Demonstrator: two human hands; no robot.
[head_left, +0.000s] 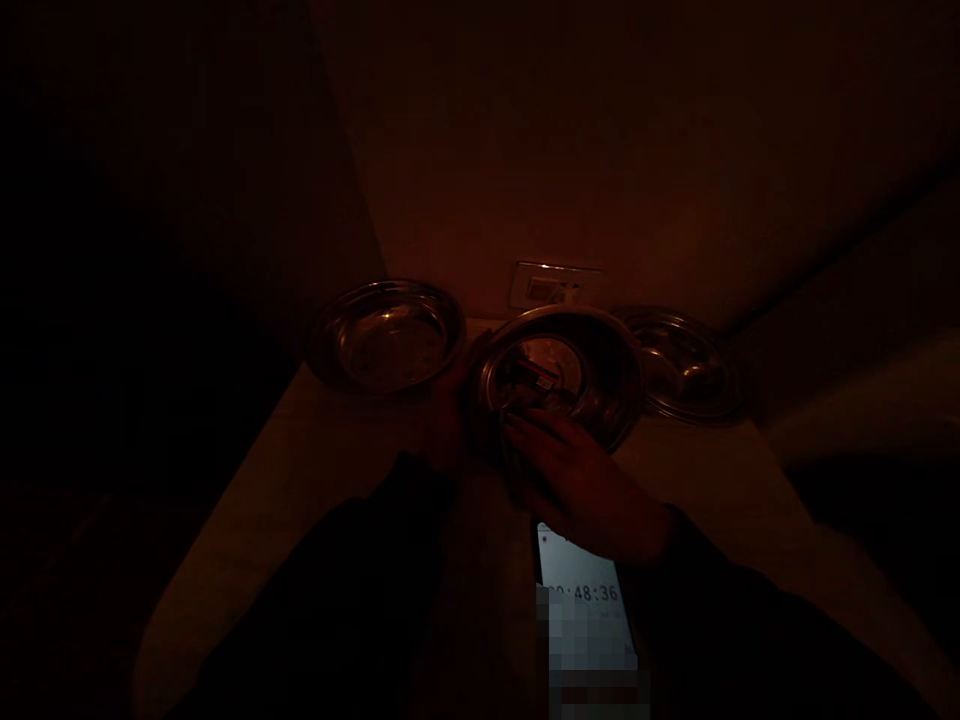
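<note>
In very dim light, a round steel bowl is tilted at the middle of the table, its shiny inside turned partly toward me. My left hand, deep in shadow, holds the bowl at its left side. My right hand reaches over the near edge, its fingers bent together at the bowl's mouth. Something dark lies against those fingers, too dim to make out. Inside the bowl I see bright and dark patches, perhaps reflections.
A steel dish stands at the back left, and another steel dish at the back right. A lit phone showing timer digits lies on the pale table. A socket plate is on the wall behind.
</note>
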